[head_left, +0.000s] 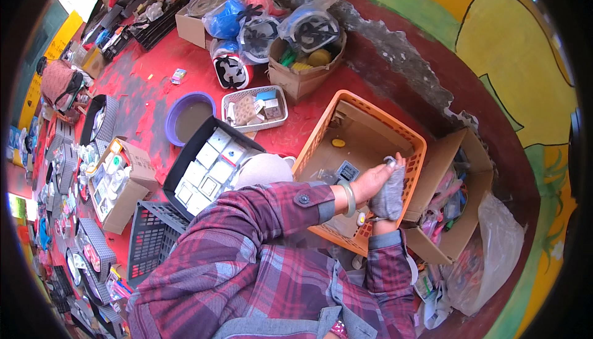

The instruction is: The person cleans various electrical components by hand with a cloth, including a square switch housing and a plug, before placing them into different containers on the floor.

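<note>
Both my hands meet over an orange plastic basket (318,128). My left hand (369,183), with a pale bangle at its wrist, has its fingers closed at the upper end of a grey cloth (388,198). That cloth covers most of my right hand (384,228); only skin near the wrist shows, and its fingers are hidden. Whether the cloth is a glove or a rag I cannot tell. Inside the basket, brown cardboard lies under a small yellow oval thing (338,142) and a dark rectangular item with light squares (348,171).
A cardboard box (457,249) of bagged goods stands right of the basket. Beyond are a white basket (284,107), a purple basin (207,101) and a box of bagged helmets (296,79). Left sit a black crate (216,123) of white boxes and a dark crate (145,240).
</note>
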### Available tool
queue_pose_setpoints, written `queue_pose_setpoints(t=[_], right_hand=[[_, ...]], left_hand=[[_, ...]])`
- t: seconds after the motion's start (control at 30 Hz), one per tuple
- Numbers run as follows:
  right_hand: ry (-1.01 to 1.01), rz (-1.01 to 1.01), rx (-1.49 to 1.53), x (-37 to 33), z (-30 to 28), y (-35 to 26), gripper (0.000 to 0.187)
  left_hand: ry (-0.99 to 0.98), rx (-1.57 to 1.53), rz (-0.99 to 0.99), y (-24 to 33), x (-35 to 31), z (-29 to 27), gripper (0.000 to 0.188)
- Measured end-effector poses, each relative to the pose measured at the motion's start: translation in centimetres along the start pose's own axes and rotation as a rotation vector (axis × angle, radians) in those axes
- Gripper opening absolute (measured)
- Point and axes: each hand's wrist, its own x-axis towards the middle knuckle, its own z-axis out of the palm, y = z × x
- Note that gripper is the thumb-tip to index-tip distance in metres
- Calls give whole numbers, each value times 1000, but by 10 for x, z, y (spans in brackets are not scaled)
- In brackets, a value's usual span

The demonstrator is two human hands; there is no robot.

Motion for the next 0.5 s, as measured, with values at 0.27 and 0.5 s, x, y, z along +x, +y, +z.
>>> queue_pose_setpoints(t=[0.27, 0.5], right_hand=[[225, 377, 752, 32, -24, 30, 48], [-153, 728, 1442, 32, -36, 17, 70]], left_hand=[[-151, -114, -113, 9, -10, 9, 48], [-50, -428, -129, 47, -1, 4, 51]])
